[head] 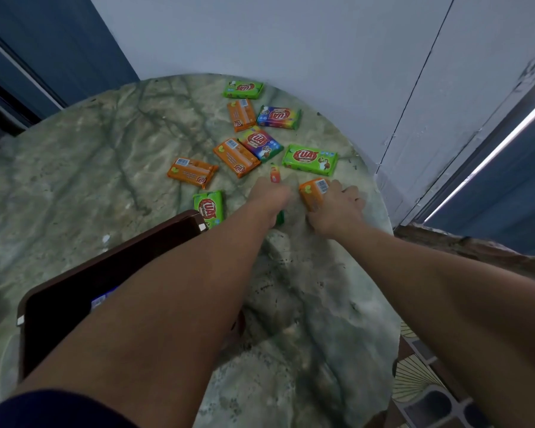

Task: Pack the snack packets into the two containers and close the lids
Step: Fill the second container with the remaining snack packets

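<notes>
Your right hand (337, 208) curls its fingers round an orange snack packet (314, 193) on the round marble table (90, 180), while your left hand (271, 196) is blurred and covers a green packet (280, 217), so its grip cannot be told. Beyond the orange packet lie a large green KUAT packet (310, 159), a rainbow packet (260, 143) and more orange ones (barcodes up). Well to its left, the dark open container (105, 273) lies partly under your left forearm.

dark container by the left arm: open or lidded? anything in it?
Open: the dark container shows its interior with no lid over it. One packet with blue print lies inside; the left forearm hides the rest.
</notes>
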Demonstrator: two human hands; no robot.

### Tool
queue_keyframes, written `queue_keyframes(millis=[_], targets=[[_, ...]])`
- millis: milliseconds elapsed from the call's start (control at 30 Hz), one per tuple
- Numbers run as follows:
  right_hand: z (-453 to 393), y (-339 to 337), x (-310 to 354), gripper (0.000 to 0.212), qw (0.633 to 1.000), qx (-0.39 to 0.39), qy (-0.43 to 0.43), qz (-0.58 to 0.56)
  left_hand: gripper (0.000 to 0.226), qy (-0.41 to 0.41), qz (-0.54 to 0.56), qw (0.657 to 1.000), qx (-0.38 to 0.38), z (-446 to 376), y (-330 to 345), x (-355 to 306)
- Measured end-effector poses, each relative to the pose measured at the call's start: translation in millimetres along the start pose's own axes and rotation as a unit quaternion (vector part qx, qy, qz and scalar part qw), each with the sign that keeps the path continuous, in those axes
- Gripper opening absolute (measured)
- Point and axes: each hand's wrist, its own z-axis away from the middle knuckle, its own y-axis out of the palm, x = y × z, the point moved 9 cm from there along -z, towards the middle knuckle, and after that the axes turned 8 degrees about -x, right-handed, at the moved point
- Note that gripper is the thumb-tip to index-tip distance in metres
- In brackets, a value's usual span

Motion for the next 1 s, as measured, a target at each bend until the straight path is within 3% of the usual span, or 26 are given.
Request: queue_keyframes(millis=[67,200,300,367,767,1000], targets=[[2.6,-3.7,-2.0,0.085,1.000,0.002,0.019,-0.016,0.042,-0.002,0.008,1.000,-0.007,1.0,-1.6,2.4],[11.4,-12.6,5.4,0.091,0.994,0.008,0.033,-0.108,0.025,-0.002,0.065,0.998,-0.009,4.4,-11.3,0.2],[18.1,-21.5,19.3,0.095,0.990,0.000,0.018,-0.137,0.044,-0.004,0.122,0.992,-0.004,9.7,-22.1,-6.9],[22.9,-26.8,31.7,0.097,0.989,-0.011,0.006,-0.150,0.044,0.012,0.131,0.991,0.001,20.3,-31.4,-15.4],[81.4,-41.8,107.8,0.098,0.977,-0.021,-0.053,-0.207,0.019,0.132,0.142,0.978,-0.076,73.8,-143.7,-23.2],[128.0,-33.9,155.7,0.095,0.971,-0.025,-0.132,-0.199,0.023,0.157,0.112,0.975,-0.107,84.3,-214.4,19.6]])
